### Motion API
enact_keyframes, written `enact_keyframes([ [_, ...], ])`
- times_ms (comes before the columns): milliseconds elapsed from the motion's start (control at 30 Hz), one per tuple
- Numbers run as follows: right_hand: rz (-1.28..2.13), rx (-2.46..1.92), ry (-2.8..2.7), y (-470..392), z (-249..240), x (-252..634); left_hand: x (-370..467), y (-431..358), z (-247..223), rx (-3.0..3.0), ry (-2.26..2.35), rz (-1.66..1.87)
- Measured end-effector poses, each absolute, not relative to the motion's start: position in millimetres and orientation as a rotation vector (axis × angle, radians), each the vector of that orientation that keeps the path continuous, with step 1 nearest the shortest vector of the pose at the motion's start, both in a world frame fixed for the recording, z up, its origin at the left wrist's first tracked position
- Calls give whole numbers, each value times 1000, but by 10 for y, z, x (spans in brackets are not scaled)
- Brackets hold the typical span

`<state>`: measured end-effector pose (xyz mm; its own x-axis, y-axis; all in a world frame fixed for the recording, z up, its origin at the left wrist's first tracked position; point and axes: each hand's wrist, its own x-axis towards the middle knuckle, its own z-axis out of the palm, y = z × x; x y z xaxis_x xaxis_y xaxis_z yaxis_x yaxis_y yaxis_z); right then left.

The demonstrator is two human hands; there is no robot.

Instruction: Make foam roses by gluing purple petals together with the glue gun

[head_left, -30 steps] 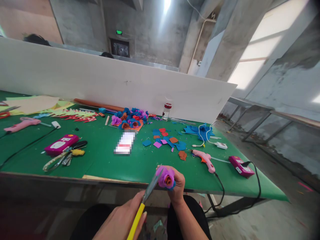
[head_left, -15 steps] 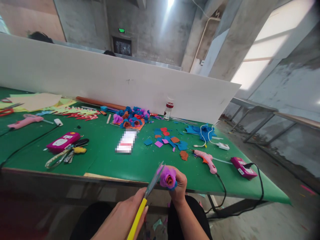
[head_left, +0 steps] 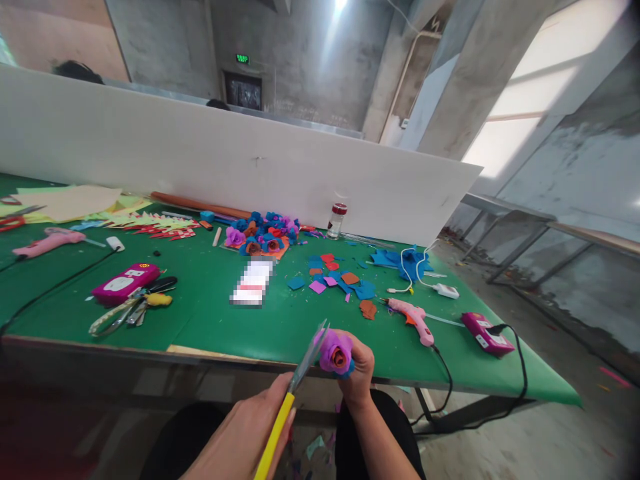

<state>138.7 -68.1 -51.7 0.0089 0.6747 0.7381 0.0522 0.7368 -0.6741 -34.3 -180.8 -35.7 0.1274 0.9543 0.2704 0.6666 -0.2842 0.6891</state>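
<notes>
Yellow-handled scissors (head_left: 277,433) are in my left hand (head_left: 255,423), whose fingers are closed on them. The blades point up and away, with their tips at the left edge of a paper flower (head_left: 336,353). This flower has purple outer petals, a brown-orange centre and some blue beneath. My right hand (head_left: 359,373) is wrapped round it from the right, just past the table's front edge. Finished-looking paper flowers (head_left: 263,233) in blue, purple and orange lie in a heap farther back. Loose paper pieces (head_left: 333,277) are scattered in the middle of the table.
The green table (head_left: 210,323) also holds a pink glue gun (head_left: 413,320), a magenta box (head_left: 487,333), a second magenta box (head_left: 126,283), keys (head_left: 143,310) and a jar (head_left: 337,221). A white partition (head_left: 225,160) stands behind; two heads show beyond it.
The scissor tips have shifted very slightly upward beside the flower. Both hands keep their hold and are otherwise nearly still.
</notes>
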Motion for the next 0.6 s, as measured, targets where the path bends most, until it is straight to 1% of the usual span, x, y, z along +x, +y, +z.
enact_keyframes([
  [233, 483, -650, -1510, -678, -523, 1382, -347, -1793, -258, 2078, 1508, 897],
  [400, 445, -642, -1512, -675, -518, 1391, -320, -1775, -339, 2055, 1554, 860],
  [600, 452, -587, -1499, -670, -496, 1381, -318, -1753, -407, 2006, 1552, 958],
])
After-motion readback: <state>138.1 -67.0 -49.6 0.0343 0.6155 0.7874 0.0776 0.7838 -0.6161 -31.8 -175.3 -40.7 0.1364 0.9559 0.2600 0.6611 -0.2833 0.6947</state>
